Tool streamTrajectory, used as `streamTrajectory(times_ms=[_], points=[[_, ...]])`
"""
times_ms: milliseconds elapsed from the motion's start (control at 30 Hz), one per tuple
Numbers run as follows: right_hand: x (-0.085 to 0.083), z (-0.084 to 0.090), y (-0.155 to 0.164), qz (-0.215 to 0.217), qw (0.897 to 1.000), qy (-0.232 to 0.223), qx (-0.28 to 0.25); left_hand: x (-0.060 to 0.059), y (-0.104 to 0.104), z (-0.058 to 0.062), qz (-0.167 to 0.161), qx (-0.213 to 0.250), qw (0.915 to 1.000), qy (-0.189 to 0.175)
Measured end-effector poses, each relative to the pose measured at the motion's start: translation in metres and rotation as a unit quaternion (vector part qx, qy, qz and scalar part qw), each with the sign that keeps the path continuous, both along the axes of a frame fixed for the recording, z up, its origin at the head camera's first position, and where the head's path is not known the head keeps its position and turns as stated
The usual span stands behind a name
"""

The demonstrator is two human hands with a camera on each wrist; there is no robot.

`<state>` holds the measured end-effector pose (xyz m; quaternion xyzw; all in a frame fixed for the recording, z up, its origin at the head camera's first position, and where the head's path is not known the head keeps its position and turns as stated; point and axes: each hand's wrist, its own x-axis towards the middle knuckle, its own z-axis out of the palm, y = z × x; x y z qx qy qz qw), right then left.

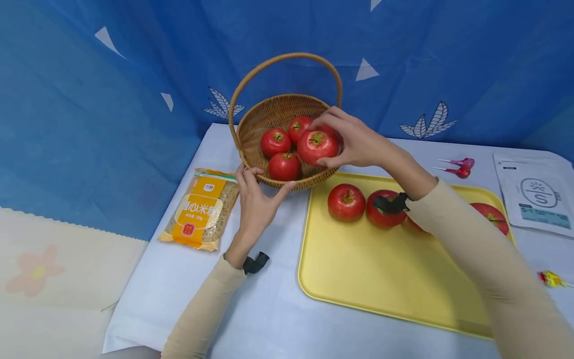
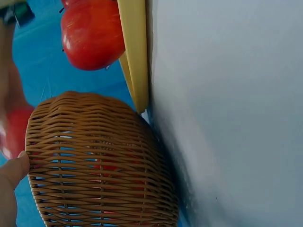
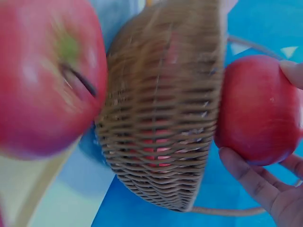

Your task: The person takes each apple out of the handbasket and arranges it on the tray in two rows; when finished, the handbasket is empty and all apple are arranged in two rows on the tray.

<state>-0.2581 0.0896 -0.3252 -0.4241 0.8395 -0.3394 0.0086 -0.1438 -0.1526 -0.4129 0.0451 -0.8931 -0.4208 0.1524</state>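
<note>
A wicker basket (image 1: pixel 257 119) with a hoop handle stands at the back of the table and holds three red apples (image 1: pixel 275 141). My right hand (image 1: pixel 354 139) grips a fourth red apple (image 1: pixel 317 146) over the basket's right rim; the right wrist view shows that apple (image 3: pixel 258 109) beside the basket wall (image 3: pixel 165 109). My left hand (image 1: pixel 255 199) rests against the basket's front wall, thumb and fingers spread along it. In the left wrist view a fingertip (image 2: pixel 14 170) touches the weave (image 2: pixel 94 161). A yellow tray (image 1: pixel 381 264) to the right carries more red apples (image 1: pixel 346 202).
A packet of noodles (image 1: pixel 202 209) lies left of my left hand. Two pink lollipops (image 1: pixel 459 167) and a white pouch (image 1: pixel 535 194) lie at the far right. Another wrapped sweet (image 1: pixel 552 279) sits near the right edge. A blue cloth backdrop (image 1: pixel 112 99) hangs behind the table.
</note>
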Motion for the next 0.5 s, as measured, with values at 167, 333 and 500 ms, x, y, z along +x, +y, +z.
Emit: streamTrajectory(times_ms=[167,333,500], points=[[0.057,-0.004,0.027,-0.036,0.999,-0.014,-0.036,0.001,-0.001,-0.001,-0.001,0.003,1.0000,0.000],[0.112,-0.032,0.043,-0.058,0.997,-0.026,-0.054,0.001,0.000,0.000,-0.004,0.001,1.0000,0.003],[0.152,-0.064,0.049,-0.091,0.994,-0.059,-0.014,0.000,0.000,0.000,-0.003,0.001,1.0000,0.001]])
